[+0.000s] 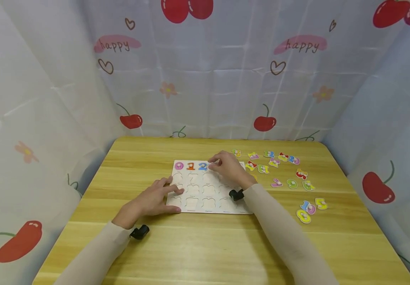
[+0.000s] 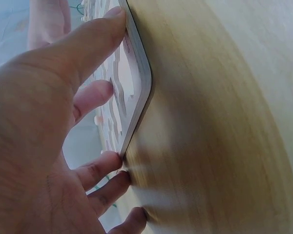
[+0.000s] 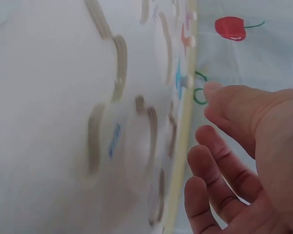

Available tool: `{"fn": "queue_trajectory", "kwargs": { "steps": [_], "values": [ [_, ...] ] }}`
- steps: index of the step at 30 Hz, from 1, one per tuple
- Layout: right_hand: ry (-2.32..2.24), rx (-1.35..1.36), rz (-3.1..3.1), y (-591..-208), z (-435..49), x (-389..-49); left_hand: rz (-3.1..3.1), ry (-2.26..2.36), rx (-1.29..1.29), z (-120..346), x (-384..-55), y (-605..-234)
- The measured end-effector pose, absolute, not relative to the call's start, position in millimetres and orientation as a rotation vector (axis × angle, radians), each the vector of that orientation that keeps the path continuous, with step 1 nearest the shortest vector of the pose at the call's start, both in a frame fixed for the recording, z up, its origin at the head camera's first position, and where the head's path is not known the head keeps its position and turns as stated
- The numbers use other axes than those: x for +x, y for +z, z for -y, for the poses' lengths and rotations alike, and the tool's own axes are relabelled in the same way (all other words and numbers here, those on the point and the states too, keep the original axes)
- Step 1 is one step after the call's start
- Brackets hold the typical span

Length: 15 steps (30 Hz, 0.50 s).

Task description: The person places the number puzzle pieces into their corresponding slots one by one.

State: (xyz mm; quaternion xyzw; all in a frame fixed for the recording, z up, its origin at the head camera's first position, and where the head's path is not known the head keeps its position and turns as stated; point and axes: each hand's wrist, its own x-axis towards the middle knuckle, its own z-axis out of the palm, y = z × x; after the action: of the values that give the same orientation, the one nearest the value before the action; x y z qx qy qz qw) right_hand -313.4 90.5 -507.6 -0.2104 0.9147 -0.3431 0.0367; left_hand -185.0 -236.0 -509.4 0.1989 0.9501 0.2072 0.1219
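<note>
A white number puzzle board (image 1: 199, 186) with empty recesses lies on the table. Along its far row sit a pink 0 (image 1: 178, 166), a red 1 (image 1: 191, 166) and a blue 2 (image 1: 203, 166). My left hand (image 1: 155, 198) spreads over the board's left edge; in the left wrist view its thumb (image 2: 95, 39) presses near the corner, while other fingertips touch the edge and table. My right hand (image 1: 227, 169) pinches a purplish number piece (image 1: 212, 166) just right of the 2, mostly covered by the fingers. The right wrist view is blurred and does not show that piece.
Several loose number and symbol pieces with knobs lie to the right of the board, including a yellow 0 (image 1: 303, 216), a yellow 5 (image 1: 321, 204) and a red 5 (image 1: 301, 173). A cherry-printed curtain (image 1: 219, 107) surrounds the wooden table (image 1: 190, 245).
</note>
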Motion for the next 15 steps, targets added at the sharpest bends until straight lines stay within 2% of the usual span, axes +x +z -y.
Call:
{"fn": "queue_trajectory", "kwargs": {
  "steps": [15],
  "values": [
    [-0.955, -0.760, -2.888, -492, -188, -281, -2.784, 0.611, 0.596, 239, -184, -510]
  ]
}}
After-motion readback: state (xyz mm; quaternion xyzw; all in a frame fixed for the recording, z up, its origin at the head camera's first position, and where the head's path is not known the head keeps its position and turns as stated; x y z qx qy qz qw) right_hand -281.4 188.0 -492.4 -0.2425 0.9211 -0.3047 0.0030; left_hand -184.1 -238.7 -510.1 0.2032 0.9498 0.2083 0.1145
